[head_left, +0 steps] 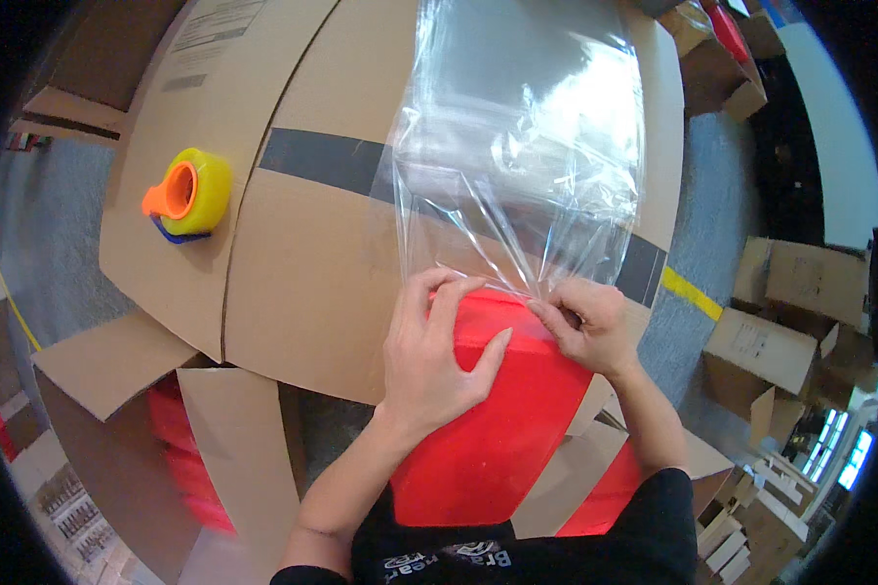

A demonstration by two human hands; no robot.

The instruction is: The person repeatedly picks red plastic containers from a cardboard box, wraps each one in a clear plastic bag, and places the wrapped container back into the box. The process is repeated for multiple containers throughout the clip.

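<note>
A stack of clear plastic bags point(522, 127) lies flat across a large cardboard box, its near edge wrinkled and pulled up toward me. Against that edge rests the top end of a red plastic piece point(488, 419), which slopes down to my body. My right hand point(587, 327) is closed, pinching the bag's near edge at the right corner of the red piece. My left hand point(434, 356) is at the left corner, fingertips bent over the bag's edge and thumb spread apart over the red surface. Whether its fingertips grip the film is hidden.
A yellow tape roll on an orange dispenser point(187, 193) sits on the cardboard box point(312, 234) at left. An open carton point(117, 429) with red pieces stands at lower left, another point(580, 463) at lower right. More cartons point(761, 351) stand on the floor at right.
</note>
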